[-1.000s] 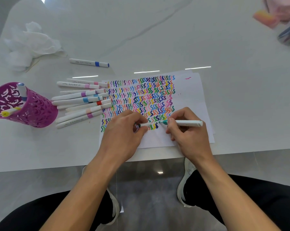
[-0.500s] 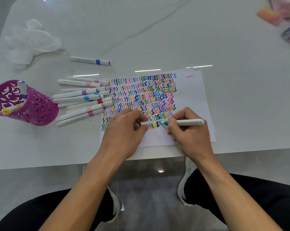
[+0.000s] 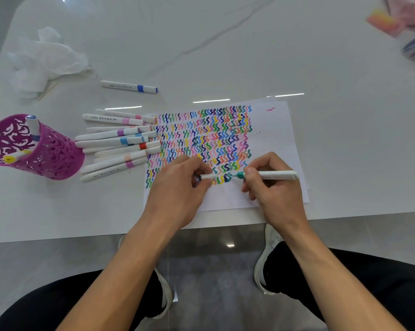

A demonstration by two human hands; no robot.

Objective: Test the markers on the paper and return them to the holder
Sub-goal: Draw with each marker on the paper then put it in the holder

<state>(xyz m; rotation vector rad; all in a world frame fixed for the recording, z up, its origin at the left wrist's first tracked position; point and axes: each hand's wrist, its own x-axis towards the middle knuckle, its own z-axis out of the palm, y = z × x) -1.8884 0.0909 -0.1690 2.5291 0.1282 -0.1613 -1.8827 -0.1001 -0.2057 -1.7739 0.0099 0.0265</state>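
In the head view, the right hand [image 3: 270,187] had its grip clamped on a teal marker [image 3: 273,175], fingers pinched low on the barrel near the nib. The tip was down on the paper [image 3: 275,139] at the end of the bottom row of squiggles, and the low hold was probably for control of a short stroke. The left hand [image 3: 177,187] rested on the sheet just beside it, its grip closed on the white cap [image 3: 207,176]. The cap seemed kept there so it could go straight back on, while the hand's weight pinned the paper to the bench [image 3: 321,68].

The purple holder [image 3: 41,154] stood well apart at the left edge, with a grey-topped marker [image 3: 33,125] and a yellow-ended one [image 3: 15,156] inside. Between holder and paper lay a heap of capped markers [image 3: 120,144], their ends touching the sheet's left edge. Whether these were tested or waiting could not be told. One blue-banded marker [image 3: 129,87] lay alone farther back, near a crumpled tissue [image 3: 46,58].

With so few markers in the holder, most of the returning looked undone.
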